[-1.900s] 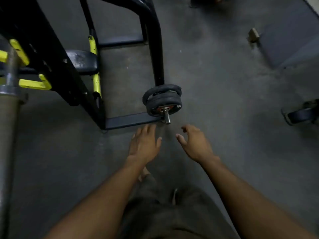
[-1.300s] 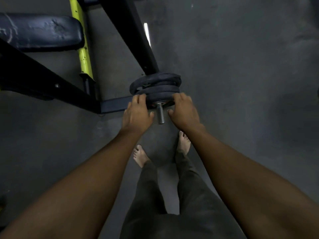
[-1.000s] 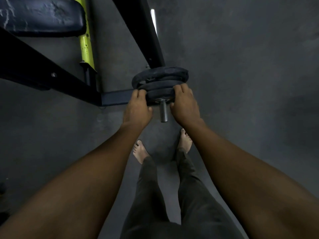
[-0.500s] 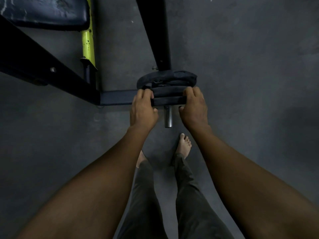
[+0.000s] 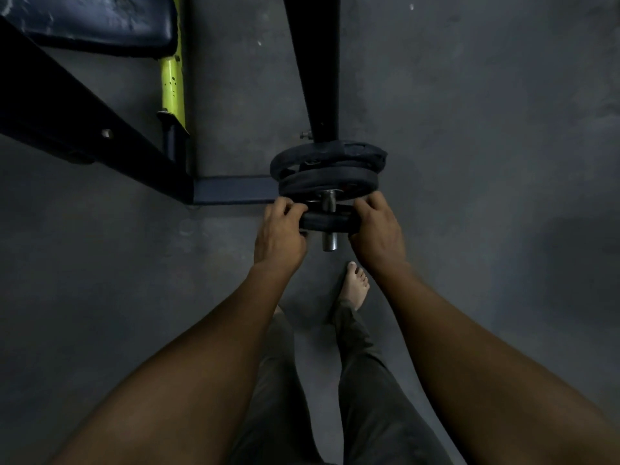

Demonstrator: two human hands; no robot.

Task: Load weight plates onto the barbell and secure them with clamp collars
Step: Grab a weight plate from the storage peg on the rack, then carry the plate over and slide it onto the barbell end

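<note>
A small black weight plate (image 5: 328,222) sits part-way along a steel storage peg (image 5: 329,243) that sticks out from a black rack post. My left hand (image 5: 280,229) grips its left rim and my right hand (image 5: 375,228) grips its right rim, fingers curled over the far edge. Two more black plates (image 5: 327,166) stay stacked further back on the same peg, with a gap between them and the held plate. No barbell or collar is in view.
The black rack post (image 5: 317,68) rises behind the plates, joined to a dark floor frame (image 5: 231,191) with a yellow strut (image 5: 172,82). A dark padded bench (image 5: 97,21) is at the top left. Grey floor surrounds; my bare right foot (image 5: 354,285) stands just under the peg.
My hands reached in and took the front plate by both rims. Since half a second ago it has slid toward me along the peg, away from the other two plates.
</note>
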